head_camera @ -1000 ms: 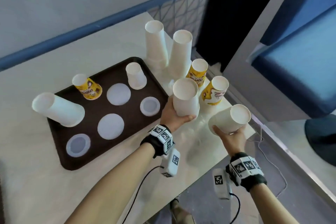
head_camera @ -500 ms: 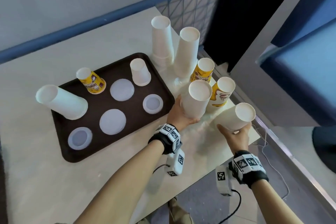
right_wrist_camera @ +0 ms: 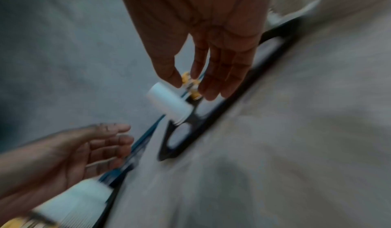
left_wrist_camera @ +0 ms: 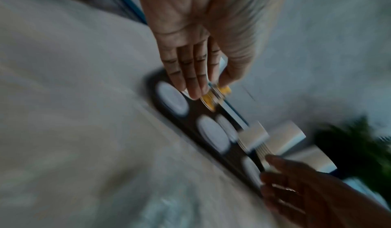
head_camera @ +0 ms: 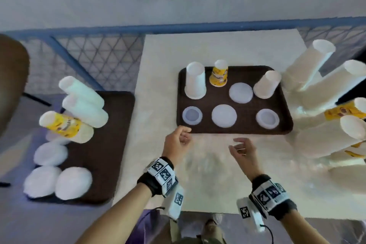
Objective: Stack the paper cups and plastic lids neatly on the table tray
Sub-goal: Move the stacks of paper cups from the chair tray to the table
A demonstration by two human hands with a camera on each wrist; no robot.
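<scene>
Both hands are empty, hovering over the bare table (head_camera: 162, 77) just near of the brown tray (head_camera: 285, 125). Left hand (head_camera: 176, 145): fingers loosely curled, gripping nothing, index knuckle right at the tray's near-left corner. Right hand (head_camera: 242, 152): fingers relaxed and spread, apart from the tray's near edge. Wrist views are motion-blurred but show both palms with fingers extended, nothing held.

On the tray, far row: white cup stack (head_camera: 195, 83) upside down, long axis vertical, base up; yellow printed cup (head_camera: 218, 74) just right of it, also inverted; small white cup (head_camera: 266, 85) at far right, inverted. Four lids lie flat: flat lid (head_camera: 240, 92) between the yellow and small cups, then a near row of ringed lid (head_camera: 192, 115), domed lid (head_camera: 224, 115), ringed lid (head_camera: 267, 119).

Right of the tray, off it: tall white cup stacks (head_camera: 309, 67) standing base up, with yellow cups (head_camera: 344, 112) among them.

Second tray (head_camera: 111, 144) at left holds more cups and lids, blurred.
</scene>
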